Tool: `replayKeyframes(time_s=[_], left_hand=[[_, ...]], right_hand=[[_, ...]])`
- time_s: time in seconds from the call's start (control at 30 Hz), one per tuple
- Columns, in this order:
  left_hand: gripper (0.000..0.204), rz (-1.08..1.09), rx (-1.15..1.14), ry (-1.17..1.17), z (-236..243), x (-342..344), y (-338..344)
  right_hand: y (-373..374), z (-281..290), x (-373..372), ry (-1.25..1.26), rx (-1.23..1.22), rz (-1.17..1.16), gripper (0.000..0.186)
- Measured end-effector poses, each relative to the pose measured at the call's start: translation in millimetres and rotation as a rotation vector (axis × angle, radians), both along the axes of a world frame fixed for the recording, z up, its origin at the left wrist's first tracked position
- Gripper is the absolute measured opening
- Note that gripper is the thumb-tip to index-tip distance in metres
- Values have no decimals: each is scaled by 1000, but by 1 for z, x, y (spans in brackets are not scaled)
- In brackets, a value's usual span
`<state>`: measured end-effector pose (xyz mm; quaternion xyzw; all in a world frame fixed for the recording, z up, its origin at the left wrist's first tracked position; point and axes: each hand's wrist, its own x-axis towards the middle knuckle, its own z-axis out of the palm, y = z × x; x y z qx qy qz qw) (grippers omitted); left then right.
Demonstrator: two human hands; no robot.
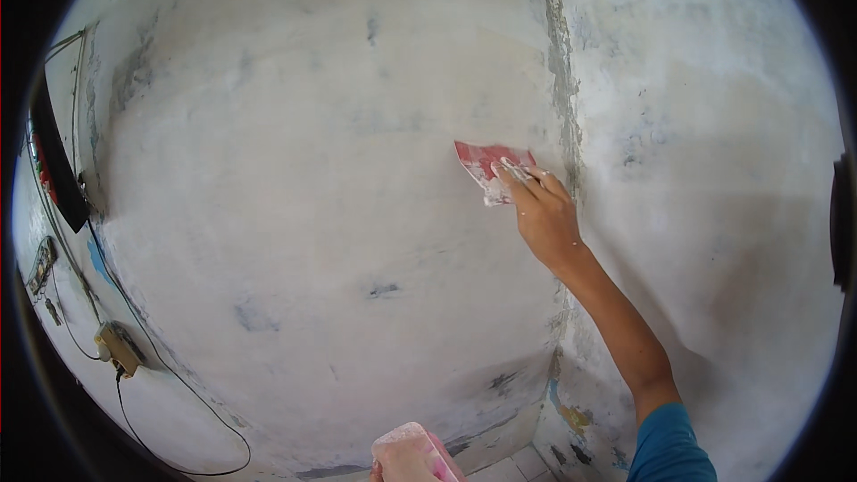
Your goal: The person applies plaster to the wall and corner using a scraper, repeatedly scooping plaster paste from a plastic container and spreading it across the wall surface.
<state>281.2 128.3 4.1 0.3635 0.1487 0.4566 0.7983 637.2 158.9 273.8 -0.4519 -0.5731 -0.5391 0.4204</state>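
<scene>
My right hand (544, 214) is closed on a red putty spreader (471, 157), its blade smeared with white putty. The spreader lies against the patchy white wall (312, 170), just left of the corner. White smears mark my fingers. At the lower edge, a pink, block-like container or board (411, 448) coated with pale putty comes into view. A bit of my left hand (376, 471) shows at its left side, gripping it; the rest of that hand is cut off by the frame.
A rough grey strip (561, 62) runs down the wall corner. On the left hang a dark-framed object (61, 156), loose black cables (147, 339) and a beige socket box (119, 348). Pale floor tiles (513, 469) show below. A dark object (841, 223) stands at the right edge.
</scene>
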Motion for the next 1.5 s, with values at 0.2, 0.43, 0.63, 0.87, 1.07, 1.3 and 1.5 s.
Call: replayKeyframes(time_s=[0.2,0.43,0.63,0.87,1.07,1.3,1.5], left_hand=[[65,-10,17,9,6,6,4],[65,55,21,8,2,-11,2],[65,51,32,27,5,-12,-2],[66,-5,47,43,6,0,4],[66,53,43,43,0,-12,-2],[67,64,80,44,12,-8,13],[67,145,96,39,15,-41,1]], right_hand=[[-19,138,3,69,189,86,44],[7,29,-29,-36,8,-7,44],[-25,65,-5,207,10,67,44],[6,82,72,108,166,-136,46],[-3,-13,15,183,16,-20,54],[4,148,36,119,281,2,38],[2,21,-16,31,32,-40,47]])
